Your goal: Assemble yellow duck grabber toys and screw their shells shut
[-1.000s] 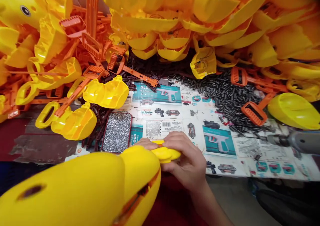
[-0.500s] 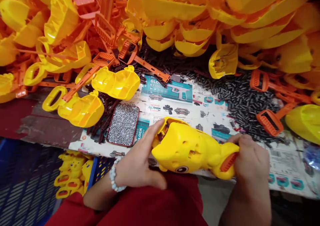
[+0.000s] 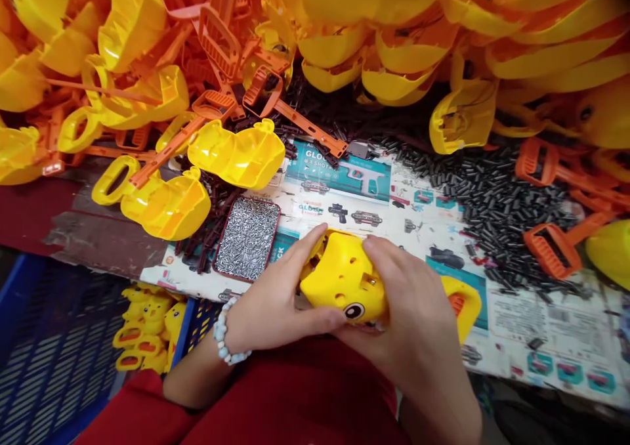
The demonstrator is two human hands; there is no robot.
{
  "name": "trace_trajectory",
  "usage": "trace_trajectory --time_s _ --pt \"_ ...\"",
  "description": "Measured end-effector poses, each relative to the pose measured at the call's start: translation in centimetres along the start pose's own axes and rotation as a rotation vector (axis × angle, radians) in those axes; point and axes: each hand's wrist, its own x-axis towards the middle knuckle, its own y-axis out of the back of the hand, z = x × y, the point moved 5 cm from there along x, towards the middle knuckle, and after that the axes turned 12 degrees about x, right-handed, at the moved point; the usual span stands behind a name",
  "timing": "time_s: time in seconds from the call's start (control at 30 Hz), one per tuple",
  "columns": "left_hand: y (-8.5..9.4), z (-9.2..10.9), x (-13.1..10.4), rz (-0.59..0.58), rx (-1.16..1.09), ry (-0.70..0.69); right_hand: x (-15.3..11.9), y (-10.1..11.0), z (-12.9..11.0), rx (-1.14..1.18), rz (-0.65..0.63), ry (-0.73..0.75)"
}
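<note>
A tabletop (image 3: pixel 516 327) covered with printed toy-gun packaging is heaped at the back with yellow shells (image 3: pixel 394 31) and orange handles (image 3: pixel 551 248), black pins (image 3: pixel 492 195) strewn between. A red tray of screws (image 3: pixel 247 238) lies just left of the hands. At the near edge, the left hand (image 3: pixel 275 300) and right hand (image 3: pixel 418 307) both have fingers wrapped around a yellow duck toy (image 3: pixel 344 281).
</note>
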Motion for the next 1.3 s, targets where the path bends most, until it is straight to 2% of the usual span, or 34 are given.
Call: trace_trajectory --time_s 0.1,0.17,0.3,0.4,0.5,0.7,0.87,0.93,1.3 --pt "0.6 0.6 -0.6 -0.096 0.131 -0.147 0.1 0.2 0.8 0.087 -0.020 -0.038" --pt "1.1 1.0 -0.8 -0.112 0.222 -0.236 -0.1 0.7 1.4 0.156 -0.053 -0.059" --pt "1.6 1.3 -0.1 -0.010 0.331 -0.330 -0.4 0.8 1.6 0.183 -0.048 -0.016" --pt "1.4 1.1 0.6 0.109 0.307 -0.344 -0.5 0.2 1.4 0.149 -0.026 0.005" --pt "1.0 0.8 0.9 0.146 0.261 -0.376 -0.5 -0.4 1.3 0.103 -0.024 0.015" --pt "0.9 0.0 0.6 0.122 0.253 -0.290 -0.5 -0.9 0.9 0.015 -0.101 0.027" --pt "1.1 0.0 -0.3 -0.063 0.273 -0.332 -0.6 -1.1 0.5 -0.013 -0.108 0.039" --pt "1.2 -0.1 -0.5 -0.102 0.272 -0.340 -0.7 -1.1 0.3 -0.003 -0.104 0.048" --pt "1.2 -0.6 0.4 -0.063 0.291 -0.290 -0.8 -1.3 0.0 0.006 -0.145 0.046"
